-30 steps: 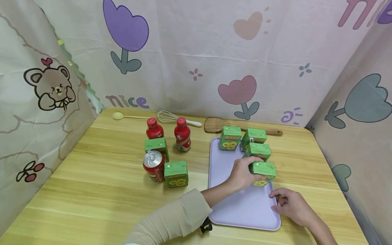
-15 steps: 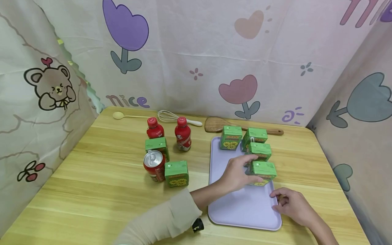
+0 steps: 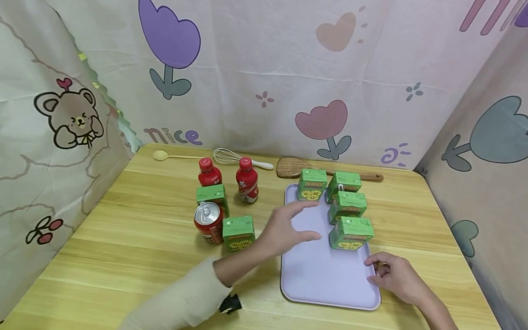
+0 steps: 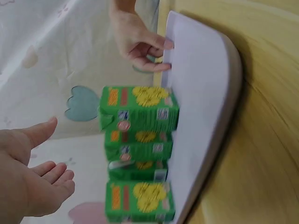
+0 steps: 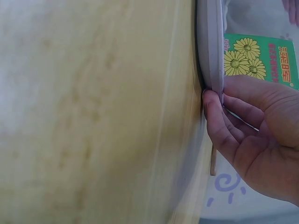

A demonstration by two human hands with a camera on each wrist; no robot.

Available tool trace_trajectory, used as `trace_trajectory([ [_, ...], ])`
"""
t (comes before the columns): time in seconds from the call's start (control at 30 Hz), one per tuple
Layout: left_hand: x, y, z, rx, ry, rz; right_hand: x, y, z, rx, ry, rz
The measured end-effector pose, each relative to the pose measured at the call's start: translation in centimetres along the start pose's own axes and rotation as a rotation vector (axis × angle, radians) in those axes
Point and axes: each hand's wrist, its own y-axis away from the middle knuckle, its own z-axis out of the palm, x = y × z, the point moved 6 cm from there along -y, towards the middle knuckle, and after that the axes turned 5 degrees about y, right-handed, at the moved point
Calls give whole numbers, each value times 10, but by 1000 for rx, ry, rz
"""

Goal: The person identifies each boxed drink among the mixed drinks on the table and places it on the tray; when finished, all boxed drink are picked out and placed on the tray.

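Observation:
My left hand [image 3: 280,231] hovers over the left edge of the lilac tray [image 3: 326,284], thumb and fingers spread with nothing between them. In the left wrist view that hand [image 4: 32,172] is likewise bare. Several green drink cartons with yellow flowers stand on the tray; the nearest carton [image 3: 351,233] is at its right side, and another carton [image 3: 312,184] is at the far left corner. With thumb and fingers, my right hand [image 3: 393,277] pinches the tray's right rim, as the right wrist view also shows at the rim [image 5: 212,46].
Left of the tray stand a cola can [image 3: 208,222], two red bottles, one bottle [image 3: 247,181] nearer the tray, and two more green cartons, the front carton [image 3: 239,233] closest. Along the back lie a yellow spoon [image 3: 161,155], a whisk [image 3: 227,156] and a wooden spatula [image 3: 290,167].
My left hand has let go of the nearest carton on the tray and drawn back to the left. That carton stays in place. The right hand keeps its hold on the rim.

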Motion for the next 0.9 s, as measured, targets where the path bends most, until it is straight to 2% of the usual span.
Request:
trace_trajectory([
  [0.1,-5,14,-23,23,14,-57,0,0,0,-7,2,14],
  [0.23,-12,33,-52,61,2,-89,0,1,0,-10,0,27],
  [0.33,-16,44,-72,97,-48,-99,0,1,0,-7,2,31],
  [0.5,-23,60,-100,131,-143,-158,0,1,0,-7,7,55],
  [0.67,-31,67,-110,122,-229,-182,0,1,0,-9,13,66],
  [0.9,-34,66,-106,104,-330,-127,0,1,0,-5,25,81],
])
